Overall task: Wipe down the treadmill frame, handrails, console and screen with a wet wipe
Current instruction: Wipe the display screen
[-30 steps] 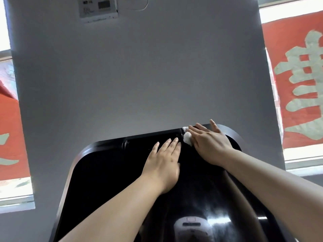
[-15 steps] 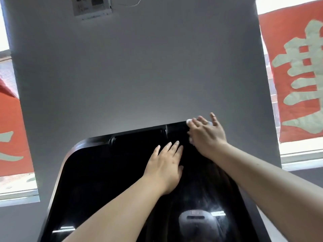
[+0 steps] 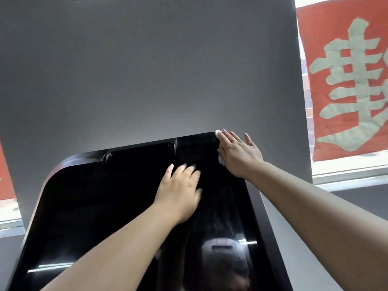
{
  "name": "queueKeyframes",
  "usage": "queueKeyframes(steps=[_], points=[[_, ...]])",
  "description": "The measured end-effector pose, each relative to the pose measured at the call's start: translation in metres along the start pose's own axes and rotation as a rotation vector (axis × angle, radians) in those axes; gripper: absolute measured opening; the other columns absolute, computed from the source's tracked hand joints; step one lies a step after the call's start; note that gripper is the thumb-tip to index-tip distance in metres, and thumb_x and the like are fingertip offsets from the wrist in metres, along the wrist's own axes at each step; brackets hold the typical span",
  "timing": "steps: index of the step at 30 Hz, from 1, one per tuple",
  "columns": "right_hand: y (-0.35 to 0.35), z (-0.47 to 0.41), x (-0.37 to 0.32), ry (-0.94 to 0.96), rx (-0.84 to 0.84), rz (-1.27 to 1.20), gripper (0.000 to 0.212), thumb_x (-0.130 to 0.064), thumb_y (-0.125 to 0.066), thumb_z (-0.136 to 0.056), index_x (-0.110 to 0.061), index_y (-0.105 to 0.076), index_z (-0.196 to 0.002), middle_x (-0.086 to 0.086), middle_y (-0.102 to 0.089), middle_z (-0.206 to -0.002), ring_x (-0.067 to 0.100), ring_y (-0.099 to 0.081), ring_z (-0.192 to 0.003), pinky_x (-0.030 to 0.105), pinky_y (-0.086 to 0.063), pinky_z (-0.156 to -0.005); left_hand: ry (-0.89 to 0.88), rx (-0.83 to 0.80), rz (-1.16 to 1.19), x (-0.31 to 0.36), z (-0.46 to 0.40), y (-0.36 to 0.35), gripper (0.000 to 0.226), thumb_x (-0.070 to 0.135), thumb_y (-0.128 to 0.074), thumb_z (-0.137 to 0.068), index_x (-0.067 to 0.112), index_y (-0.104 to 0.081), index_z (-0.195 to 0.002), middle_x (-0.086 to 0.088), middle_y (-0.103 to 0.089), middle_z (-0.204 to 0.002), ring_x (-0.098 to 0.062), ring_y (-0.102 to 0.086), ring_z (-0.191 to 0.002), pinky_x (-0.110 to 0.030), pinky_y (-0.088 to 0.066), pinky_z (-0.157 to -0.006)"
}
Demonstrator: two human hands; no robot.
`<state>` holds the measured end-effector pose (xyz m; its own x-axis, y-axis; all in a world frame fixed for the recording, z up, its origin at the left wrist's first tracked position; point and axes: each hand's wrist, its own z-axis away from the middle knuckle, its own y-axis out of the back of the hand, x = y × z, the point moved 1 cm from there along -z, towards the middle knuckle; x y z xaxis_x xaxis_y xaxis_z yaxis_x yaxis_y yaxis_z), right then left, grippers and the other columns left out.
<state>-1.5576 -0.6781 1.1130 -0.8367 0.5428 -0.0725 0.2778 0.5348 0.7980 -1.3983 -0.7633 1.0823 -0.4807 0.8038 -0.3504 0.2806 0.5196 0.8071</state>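
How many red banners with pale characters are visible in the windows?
2. One large red banner hangs in the window at the right of the grey wall. Only a strip of a second red banner shows at the left edge; more may be hidden.

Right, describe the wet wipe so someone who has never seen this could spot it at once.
Start from the big glossy black screen tilted up before the grey wall, and go to its top right corner. The right hand lies flat there, and the wet wipe is the white wad peeking out at its fingertips and beside its palm. It is the only white thing on the black surface; the left hand covers nothing.
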Motion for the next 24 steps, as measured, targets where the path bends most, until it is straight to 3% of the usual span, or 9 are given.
queueKeyframes(steps=[5, 9, 15, 21, 24], points=[[-0.019, 0.08, 0.003, -0.181, -0.002, -0.082, 0.06, -0.037, -0.013, -0.102, -0.013, 0.017, -0.149, -0.004, 0.015, -0.158, 0.009, 0.011, -0.145, 0.035, 0.006, -0.117, 0.027, 0.021, 0.053, 0.005, 0.0, -0.002, 0.054, 0.041, -0.03, -0.1, 0.018, -0.022, -0.148, 0.002, -0.019, -0.156, -0.015, -0.015, -0.143, -0.038, -0.002, -0.118], [-0.019, 0.064, -0.001, -0.208, -0.009, -0.157, 0.062, -0.031, -0.019, -0.103, -0.008, 0.014, -0.149, 0.003, 0.014, -0.159, 0.012, 0.011, -0.145, 0.033, 0.004, -0.118, 0.017, 0.02, 0.035, 0.003, -0.001, -0.001, 0.052, 0.042, -0.03, -0.1, 0.02, -0.025, -0.146, 0.003, -0.022, -0.155, -0.013, -0.017, -0.142, -0.039, -0.002, -0.118], [-0.003, -0.002, -0.003, -0.122, -0.039, -0.209, 0.062, -0.025, -0.031, -0.102, -0.013, 0.005, -0.151, 0.001, 0.009, -0.16, 0.013, 0.01, -0.146, 0.033, 0.003, -0.118, 0.035, 0.026, 0.034, 0.006, 0.0, 0.001, 0.051, 0.042, -0.03, -0.1, 0.019, -0.026, -0.146, 0.003, -0.024, -0.154, -0.013, -0.019, -0.141, -0.04, -0.001, -0.117], [-0.028, 0.102, 0.008, -0.031, 0.013, -0.221, 0.063, -0.029, -0.02, -0.102, -0.013, 0.022, -0.147, -0.002, 0.027, -0.154, 0.007, 0.02, -0.142, 0.02, 0.01, -0.113, 0.036, 0.029, 0.078, 0.006, 0.002, -0.002, 0.052, 0.042, -0.03, -0.1, 0.019, -0.025, -0.147, 0.002, -0.023, -0.154, -0.014, -0.017, -0.142, -0.039, -0.001, -0.117], [-0.033, 0.112, 0.005, -0.03, 0.012, -0.227, 0.063, -0.028, -0.019, -0.103, -0.01, 0.024, -0.145, 0.001, 0.029, -0.153, 0.008, 0.023, -0.141, 0.018, 0.013, -0.11, 0.031, 0.048, 0.073, 0.004, 0.001, -0.002, 0.051, 0.042, -0.03, -0.1, 0.02, -0.026, -0.146, 0.003, -0.022, -0.155, -0.013, -0.017, -0.142, -0.038, 0.0, -0.117]])
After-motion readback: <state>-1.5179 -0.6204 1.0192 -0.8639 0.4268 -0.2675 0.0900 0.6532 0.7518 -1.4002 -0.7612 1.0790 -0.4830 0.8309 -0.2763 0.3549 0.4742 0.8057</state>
